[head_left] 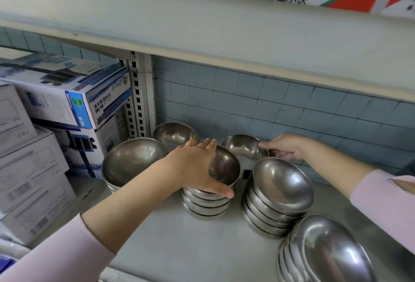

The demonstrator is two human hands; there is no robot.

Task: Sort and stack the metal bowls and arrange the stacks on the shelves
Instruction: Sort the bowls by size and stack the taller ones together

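Several stacks of shiny metal bowls stand on a steel shelf (197, 243). My left hand (197, 165) grips the rim of the middle stack (208, 203), thumb in front and fingers over the far rim. Behind it my right hand (285, 147) pinches the right rim of the back stack (242, 147). A wide stack (132, 160) sits at the left, with another stack (173, 133) behind it. A tall stack (278, 194) stands right of the middle one, and another (323, 252) stands at the near right.
Cardboard product boxes (67, 102) are piled to the left beyond a perforated shelf post (137, 93). A thick upper shelf (202, 35) overhangs close above. The blue tiled wall (280, 102) closes the back.
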